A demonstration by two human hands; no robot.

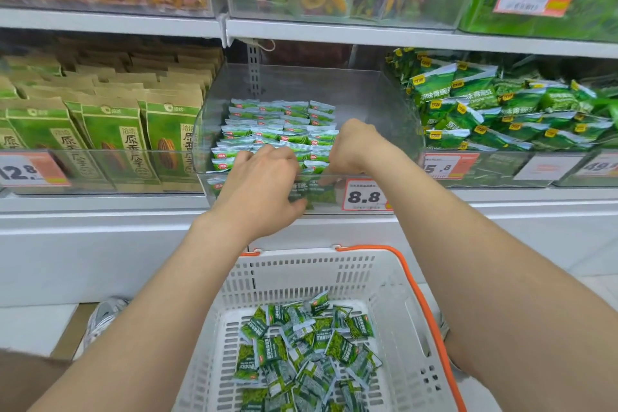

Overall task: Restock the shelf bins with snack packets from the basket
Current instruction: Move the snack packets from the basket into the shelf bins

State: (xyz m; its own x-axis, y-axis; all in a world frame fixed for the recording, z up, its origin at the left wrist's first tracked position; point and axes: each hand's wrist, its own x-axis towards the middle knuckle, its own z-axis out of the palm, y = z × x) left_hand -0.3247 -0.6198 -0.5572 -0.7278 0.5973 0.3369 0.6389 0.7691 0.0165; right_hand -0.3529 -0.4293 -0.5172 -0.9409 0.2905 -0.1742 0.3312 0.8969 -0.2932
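Observation:
A clear shelf bin (384, 117) holds neat rows of small green snack packets (277, 130). My left hand (264, 184) reaches over the bin's front rim. Its fingers curl down onto the front packets and its thumb lies against dark green packets (314, 196) at the front wall. My right hand (351, 147) is inside the bin, wrist bent, with its fingers curled down round the same front packets. The fingertips of both hands are hidden. Below, a white basket (401, 284) with orange handles holds several loose packets (307, 344).
A price tag reading 8.8 (364, 196) hangs on the bin's front. Brown-and-green seed bags (117, 137) fill the bin on the left, and larger green pea packets (501, 110) fill the one on the right. An upper shelf (334, 32) overhangs. A shoe (103, 314) shows on the floor.

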